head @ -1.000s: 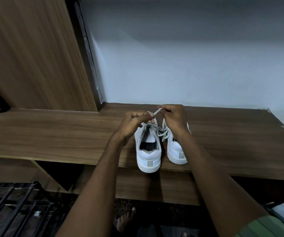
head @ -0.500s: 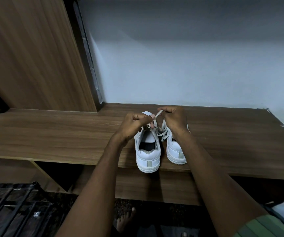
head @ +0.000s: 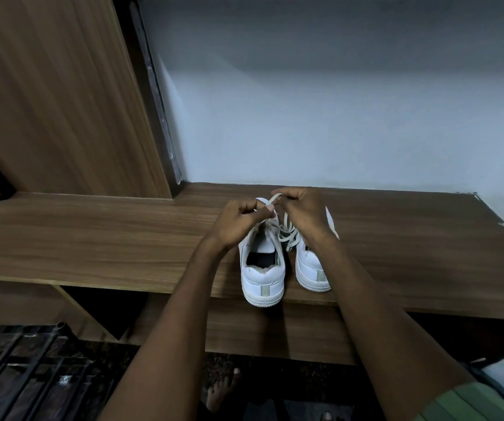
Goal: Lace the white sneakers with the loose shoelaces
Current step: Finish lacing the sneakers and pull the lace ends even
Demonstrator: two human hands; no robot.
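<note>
Two white sneakers stand heel-first at the front edge of a wooden shelf. The left sneaker shows its open collar and grey heel tab. The right sneaker is partly hidden behind my right forearm. A pale shoelace hangs in loose loops between them and runs up to my hands. My left hand pinches the lace over the left sneaker's tongue. My right hand pinches the lace end just to the right, fingers curled. The eyelets are hidden by my hands.
A white wall backs the shelf, and a tall wooden panel stands at the left. A dark metal grate lies on the floor at lower left. My bare foot shows below the shelf.
My two hands have drawn slightly closer together over the left sneaker, still holding the lace. The sneakers have not moved.
</note>
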